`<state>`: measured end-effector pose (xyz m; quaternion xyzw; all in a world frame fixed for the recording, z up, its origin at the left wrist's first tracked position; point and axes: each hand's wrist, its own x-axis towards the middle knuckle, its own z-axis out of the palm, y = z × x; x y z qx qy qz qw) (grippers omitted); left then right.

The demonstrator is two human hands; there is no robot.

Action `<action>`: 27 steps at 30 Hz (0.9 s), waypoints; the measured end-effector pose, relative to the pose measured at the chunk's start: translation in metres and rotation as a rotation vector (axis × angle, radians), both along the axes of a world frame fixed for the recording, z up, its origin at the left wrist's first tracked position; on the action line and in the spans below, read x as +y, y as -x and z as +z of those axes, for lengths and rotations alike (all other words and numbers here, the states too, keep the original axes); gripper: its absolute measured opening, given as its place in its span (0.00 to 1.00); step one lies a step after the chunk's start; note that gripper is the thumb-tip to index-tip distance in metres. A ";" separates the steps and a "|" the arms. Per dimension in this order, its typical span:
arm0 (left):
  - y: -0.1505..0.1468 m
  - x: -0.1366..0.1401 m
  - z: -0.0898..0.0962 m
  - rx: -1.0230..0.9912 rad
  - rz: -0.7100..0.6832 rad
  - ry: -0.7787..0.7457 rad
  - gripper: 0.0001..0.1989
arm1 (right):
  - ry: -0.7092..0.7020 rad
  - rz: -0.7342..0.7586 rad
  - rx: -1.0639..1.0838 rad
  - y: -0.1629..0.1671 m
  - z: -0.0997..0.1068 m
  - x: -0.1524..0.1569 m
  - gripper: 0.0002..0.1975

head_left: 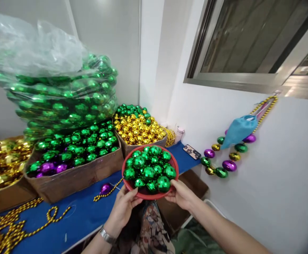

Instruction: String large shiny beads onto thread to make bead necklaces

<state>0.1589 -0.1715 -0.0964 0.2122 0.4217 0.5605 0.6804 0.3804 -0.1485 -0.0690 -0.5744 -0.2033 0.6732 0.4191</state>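
While both hands grip red bowl (150, 195) rim, blue table (85, 215) edge sits just below.

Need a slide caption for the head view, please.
Both hands, left hand and right hand, hold a red bowl of green balls.

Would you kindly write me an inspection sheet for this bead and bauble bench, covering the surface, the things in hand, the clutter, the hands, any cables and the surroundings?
Surface: blue table, partly covered by boxes and strands.
Things in hand: red bowl heaped with green baubles, held above the table's near edge.
Clutter: cardboard box of green baubles with a few purple ones; box of gold baubles; clear bag of green baubles; gold bead strands; loose purple bauble; phone.
Hands: left hand and right hand grip the bowl's near rim.
Cables: nothing seen.
Surroundings: white wall, window, bauble garland hanging with a blue mask.
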 end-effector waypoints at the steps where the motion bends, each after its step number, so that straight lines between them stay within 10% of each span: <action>1: 0.006 -0.003 0.000 0.005 0.028 0.002 0.21 | -0.004 0.036 0.009 0.005 0.001 0.001 0.06; 15: 0.072 -0.040 0.040 -0.028 0.362 0.113 0.17 | -0.115 0.388 0.149 0.061 0.032 0.003 0.24; 27: 0.085 0.041 0.094 -0.056 0.350 -0.061 0.09 | -0.109 0.278 0.175 0.050 0.007 0.005 0.44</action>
